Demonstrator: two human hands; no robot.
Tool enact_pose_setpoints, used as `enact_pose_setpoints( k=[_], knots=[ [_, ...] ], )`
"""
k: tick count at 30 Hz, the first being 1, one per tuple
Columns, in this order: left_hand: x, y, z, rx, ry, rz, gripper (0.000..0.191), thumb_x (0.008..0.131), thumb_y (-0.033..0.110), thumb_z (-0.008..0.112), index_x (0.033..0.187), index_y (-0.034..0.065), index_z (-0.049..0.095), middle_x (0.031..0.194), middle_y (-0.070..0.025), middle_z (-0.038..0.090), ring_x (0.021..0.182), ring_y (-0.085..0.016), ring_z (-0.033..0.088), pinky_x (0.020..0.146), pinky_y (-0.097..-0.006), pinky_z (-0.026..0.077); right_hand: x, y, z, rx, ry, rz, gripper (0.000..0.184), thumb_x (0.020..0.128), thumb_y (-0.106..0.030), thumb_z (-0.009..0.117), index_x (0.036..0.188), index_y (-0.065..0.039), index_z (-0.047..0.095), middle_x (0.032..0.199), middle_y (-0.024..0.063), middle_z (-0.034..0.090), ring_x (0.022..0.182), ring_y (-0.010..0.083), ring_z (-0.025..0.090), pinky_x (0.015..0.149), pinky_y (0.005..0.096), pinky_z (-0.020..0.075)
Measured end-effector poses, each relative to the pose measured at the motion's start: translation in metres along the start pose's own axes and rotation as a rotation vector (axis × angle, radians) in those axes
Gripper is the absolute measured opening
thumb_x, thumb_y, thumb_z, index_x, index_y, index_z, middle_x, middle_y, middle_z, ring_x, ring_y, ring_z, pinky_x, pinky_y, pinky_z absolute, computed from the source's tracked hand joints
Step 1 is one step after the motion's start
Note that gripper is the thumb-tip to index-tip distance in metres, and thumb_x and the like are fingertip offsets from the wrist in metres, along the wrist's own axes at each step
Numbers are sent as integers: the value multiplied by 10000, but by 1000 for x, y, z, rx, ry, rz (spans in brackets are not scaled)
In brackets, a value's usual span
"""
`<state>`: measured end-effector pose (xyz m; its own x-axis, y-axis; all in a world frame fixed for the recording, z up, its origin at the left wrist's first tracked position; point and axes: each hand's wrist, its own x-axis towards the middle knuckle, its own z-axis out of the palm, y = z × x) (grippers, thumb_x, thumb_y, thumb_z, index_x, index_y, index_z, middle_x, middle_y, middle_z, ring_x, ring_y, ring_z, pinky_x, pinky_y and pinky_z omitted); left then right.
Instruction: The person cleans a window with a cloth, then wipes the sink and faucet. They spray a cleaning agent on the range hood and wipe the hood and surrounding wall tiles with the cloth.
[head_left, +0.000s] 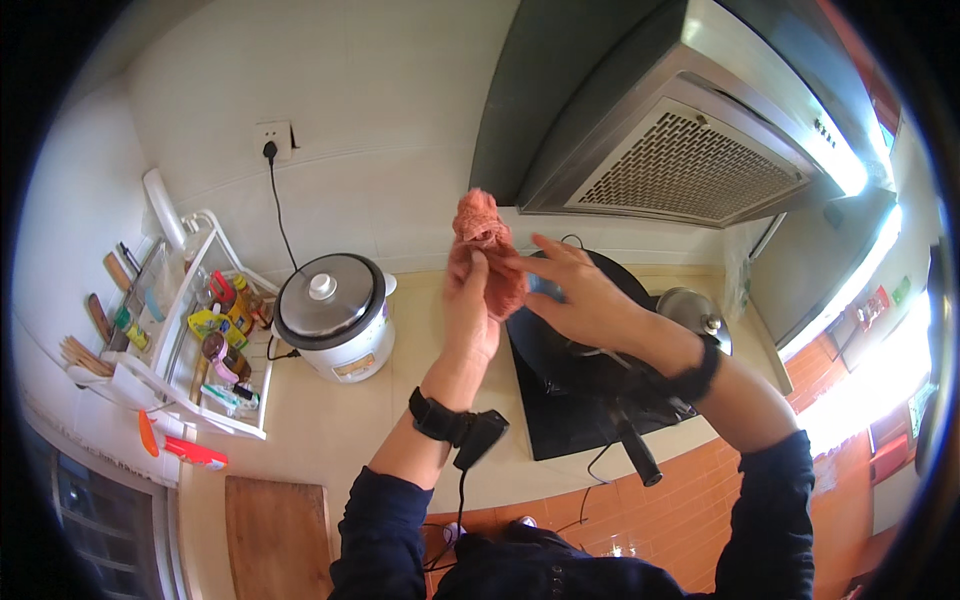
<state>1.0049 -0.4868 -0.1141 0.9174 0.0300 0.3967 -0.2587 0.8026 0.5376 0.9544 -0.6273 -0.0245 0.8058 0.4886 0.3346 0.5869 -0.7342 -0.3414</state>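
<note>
My left hand (470, 300) grips a bunched, pinkish-red cloth (480, 217), raised over the counter beside the stove, with the thumb pressed on its folds. My right hand (574, 289) is at the cloth's right side, fingers spread, its fingertips at or very near the fabric; whether they touch it is hard to tell. Below the right forearm a black wok (540, 352) with a black handle (637, 454) sits on the black cooktop (551, 439). Part of the wok is hidden by my hand and forearm.
A rice cooker (335, 319) stands left on the counter (315, 420), plugged into a wall socket (274, 139). Further left are a white rack (251, 431) of bottles and a wooden cutting board (277, 536). A range hood (645, 180) juts out above the cooktop; a lidded metal pot (686, 311) stands behind it.
</note>
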Motion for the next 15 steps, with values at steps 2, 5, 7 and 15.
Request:
enact_pose_setpoints(
  k=[2, 5, 7, 15],
  knots=[
    [21, -1, 0, 212, 9, 223, 322, 975, 183, 481, 1244, 7, 491, 1163, -54, 582, 1052, -107, 540, 916, -273, 430, -34, 3, -36, 67, 67, -16, 432, 799, -108, 608, 1228, -90, 563, 1413, 226, 366, 1284, 401, 372, 1058, 429, 317],
    [62, 13, 4, 434, 254, 320, 315, 942, 116, 536, 1218, -31, 494, 1128, -61, 593, 1059, -135, 546, 837, -270, 475, -100, 1, -86, 156, 174, 52, 421, 760, -53, 632, 1179, -82, 602, 1407, 207, 390, 1284, 379, 388, 1037, 430, 336],
    [95, 17, 19, 606, 221, 711, 250, 921, 75, 552, 1156, -9, 564, 1173, -82, 549, 1047, -154, 541, 747, -260, 504, -130, 7, -107, 221, 280, 95, 407, 753, -10, 601, 1157, -62, 611, 1416, 179, 391, 1300, 325, 389, 1049, 422, 318],
    [191, 10, 62, 1686, -202, 1734, 367, 732, -59, 613, 1029, 143, 688, 1307, -61, 476, 1187, -264, 468, 903, -365, 438, -138, 65, -96, 677, 402, 243, 362, 773, 47, 544, 1114, -45, 622, 1403, 132, 410, 1326, 269, 357, 1068, 390, 298]
  ],
)
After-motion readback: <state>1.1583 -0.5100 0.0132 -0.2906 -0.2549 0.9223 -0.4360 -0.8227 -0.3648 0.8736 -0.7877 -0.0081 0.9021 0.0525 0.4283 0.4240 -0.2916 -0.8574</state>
